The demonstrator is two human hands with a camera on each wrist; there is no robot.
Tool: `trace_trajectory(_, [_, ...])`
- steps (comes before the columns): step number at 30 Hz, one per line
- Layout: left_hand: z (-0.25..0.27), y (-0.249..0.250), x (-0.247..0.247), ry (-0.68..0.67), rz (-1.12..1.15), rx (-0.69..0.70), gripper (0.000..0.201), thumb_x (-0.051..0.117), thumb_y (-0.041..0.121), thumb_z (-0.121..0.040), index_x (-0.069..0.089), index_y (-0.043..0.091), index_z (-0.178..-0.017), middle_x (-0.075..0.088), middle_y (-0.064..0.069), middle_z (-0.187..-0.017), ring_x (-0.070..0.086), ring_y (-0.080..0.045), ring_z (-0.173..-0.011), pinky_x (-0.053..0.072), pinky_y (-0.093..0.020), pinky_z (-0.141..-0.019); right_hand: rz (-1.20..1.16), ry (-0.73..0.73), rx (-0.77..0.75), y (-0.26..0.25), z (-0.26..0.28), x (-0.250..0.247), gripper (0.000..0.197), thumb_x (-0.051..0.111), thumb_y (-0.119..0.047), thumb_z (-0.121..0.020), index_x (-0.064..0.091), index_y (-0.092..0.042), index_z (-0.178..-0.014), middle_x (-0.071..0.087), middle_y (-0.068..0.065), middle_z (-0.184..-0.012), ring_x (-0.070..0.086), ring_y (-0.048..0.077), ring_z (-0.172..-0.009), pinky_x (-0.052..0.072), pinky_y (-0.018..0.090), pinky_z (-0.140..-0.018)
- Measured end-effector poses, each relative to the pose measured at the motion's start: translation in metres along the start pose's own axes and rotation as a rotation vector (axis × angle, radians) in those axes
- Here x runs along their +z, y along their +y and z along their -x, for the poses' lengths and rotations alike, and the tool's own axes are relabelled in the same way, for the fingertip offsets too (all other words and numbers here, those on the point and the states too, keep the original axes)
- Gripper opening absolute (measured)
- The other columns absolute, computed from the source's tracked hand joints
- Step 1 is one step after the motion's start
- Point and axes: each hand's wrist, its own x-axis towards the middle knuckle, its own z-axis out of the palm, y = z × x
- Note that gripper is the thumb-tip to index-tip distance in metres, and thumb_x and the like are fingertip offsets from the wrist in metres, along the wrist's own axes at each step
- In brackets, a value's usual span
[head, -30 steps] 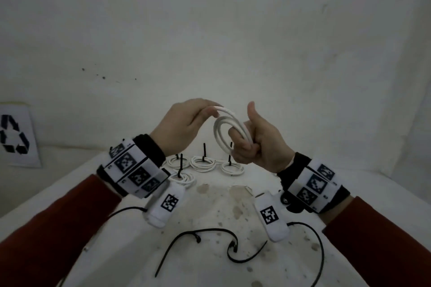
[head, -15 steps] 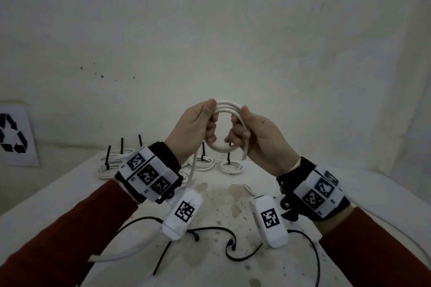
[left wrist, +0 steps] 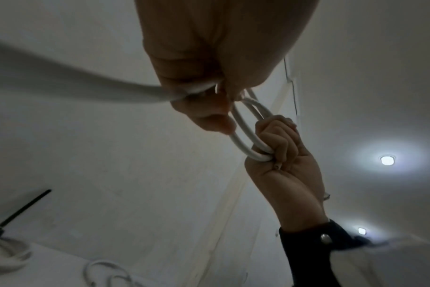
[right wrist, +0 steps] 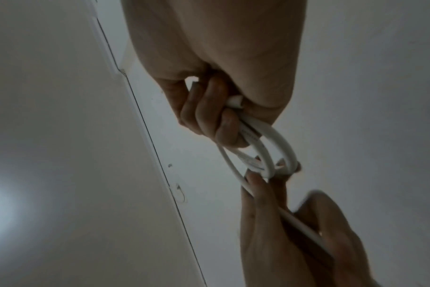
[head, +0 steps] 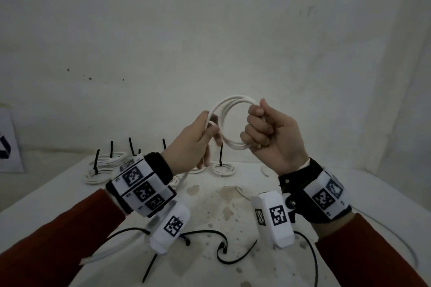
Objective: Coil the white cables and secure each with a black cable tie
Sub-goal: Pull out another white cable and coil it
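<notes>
change: coil (head: 233,121) now wider and rounder than half a second ago, another turn laid on | right hand (head: 272,133) clenched round coil's right side | left hand (head: 196,140) pinches left side, feeding loose tail (head: 182,182) | where: coil held mid-frame above table (head: 291,179) | meaning: winding nearly done, black tie (head: 233,256) at bottom centre next

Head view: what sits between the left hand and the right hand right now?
Only the white cable coil spans the gap: the left hand pinches one side, the right hand grips the other. Through the loop, just wall. The head view shows it best.
</notes>
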Motion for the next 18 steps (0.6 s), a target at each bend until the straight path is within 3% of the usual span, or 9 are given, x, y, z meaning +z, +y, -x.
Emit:
trace_trajectory(3, [0.007, -0.016, -0.005, -0.132, -0.209, -0.024, 0.016, 0.03, 0.016, -0.102, 0.046, 0.014, -0.1, 0.051, 0.002, -0.068, 0.035, -0.004, -0.04, 0.031, -0.014, -0.043, -0.166, -0.035, -0.073, -0.021, 0.002, -0.021, 0.033, 0.039, -0.027, -0.096, 0.053, -0.014, -0.069, 0.017, -0.007, -0.048, 0.013, 0.011, -0.038, 0.024, 0.024, -0.043])
trace_trajectory(6, [0.013, -0.032, -0.014, -0.165, -0.451, 0.004, 0.015, 0.029, 0.015, -0.102, 0.044, 0.018, -0.101, 0.047, 0.003, -0.067, 0.042, -0.001, -0.05, 0.035, -0.013, -0.05, -0.341, -0.13, -0.056, -0.04, 0.006, -0.041, 0.032, 0.039, -0.022, -0.099, 0.055, -0.004, -0.077, 0.026, -0.001, -0.048, 0.021, 0.016, -0.039, 0.027, 0.03, -0.045])
trace_trajectory(7, [0.013, -0.037, -0.019, -0.166, -0.539, 0.012, 0.014, 0.03, 0.014, -0.101, 0.042, 0.021, -0.104, 0.048, 0.003, -0.07, 0.046, -0.001, -0.056, 0.038, -0.015, -0.054, -0.376, -0.145, -0.06, -0.043, 0.009, -0.044, 0.032, 0.039, -0.02, -0.1, 0.054, -0.002, -0.079, 0.027, 0.0, -0.048, 0.022, 0.017, -0.04, 0.027, 0.031, -0.047])
trace_trajectory(9, [0.012, -0.047, -0.028, -0.182, -0.804, -0.015, 0.023, 0.035, 0.01, -0.098, 0.038, 0.024, -0.116, 0.056, 0.002, -0.086, 0.057, -0.012, -0.075, 0.048, -0.031, -0.067, -0.424, -0.137, -0.117, -0.046, 0.014, -0.044, 0.03, 0.037, -0.018, -0.1, 0.053, -0.002, -0.079, 0.028, 0.002, -0.048, 0.022, 0.018, -0.041, 0.027, 0.032, -0.048])
trace_trajectory(11, [0.012, -0.053, -0.032, -0.172, -1.119, -0.037, 0.042, 0.044, 0.006, -0.092, 0.031, 0.021, -0.129, 0.059, 0.001, -0.105, 0.062, -0.021, -0.083, 0.051, -0.037, -0.065, -0.436, -0.051, -0.25, -0.048, 0.015, -0.038, 0.031, 0.034, -0.016, -0.099, 0.052, -0.004, -0.076, 0.029, 0.002, -0.048, 0.022, 0.016, -0.041, 0.029, 0.03, -0.049])
trace_trajectory(12, [0.013, -0.056, -0.031, -0.136, -1.244, 0.033, 0.05, 0.053, 0.004, -0.087, 0.031, 0.018, -0.13, 0.06, 0.0, -0.105, 0.063, -0.022, -0.079, 0.05, -0.035, -0.058, -0.402, 0.029, -0.331, -0.048, 0.013, -0.034, 0.03, 0.033, -0.014, -0.098, 0.051, -0.006, -0.075, 0.032, 0.001, -0.048, 0.024, 0.015, -0.041, 0.03, 0.027, -0.05])
trace_trajectory(14, [0.014, -0.06, -0.025, -0.144, -1.388, 0.289, 0.064, 0.075, 0.0, -0.062, 0.044, 0.01, -0.118, 0.061, -0.001, -0.08, 0.06, -0.021, -0.057, 0.044, -0.029, -0.042, -0.287, 0.153, -0.466, -0.046, 0.004, -0.026, 0.021, 0.036, -0.012, -0.094, 0.049, -0.01, -0.078, 0.038, -0.002, -0.053, 0.034, 0.013, -0.045, 0.034, 0.025, -0.056])
trace_trajectory(16, [0.017, -0.055, -0.019, -0.14, -1.341, 0.559, 0.053, 0.072, -0.004, -0.048, 0.056, 0.008, -0.097, 0.057, -0.001, -0.062, 0.054, -0.021, -0.046, 0.04, -0.026, -0.041, -0.16, 0.23, -0.525, -0.041, -0.01, -0.025, 0.017, 0.035, -0.012, -0.095, 0.047, -0.013, -0.083, 0.043, -0.004, -0.055, 0.039, 0.011, -0.047, 0.036, 0.023, -0.058])
trace_trajectory(18, [0.021, -0.046, -0.015, -0.143, -1.242, 0.711, 0.04, 0.06, -0.001, -0.056, 0.054, 0.012, -0.094, 0.058, 0.001, -0.062, 0.054, -0.019, -0.05, 0.041, -0.023, -0.046, -0.014, 0.317, -0.534, -0.032, -0.025, -0.029, 0.023, 0.029, -0.01, -0.102, 0.045, -0.012, -0.085, 0.047, -0.005, -0.054, 0.042, 0.01, -0.046, 0.038, 0.02, -0.054])
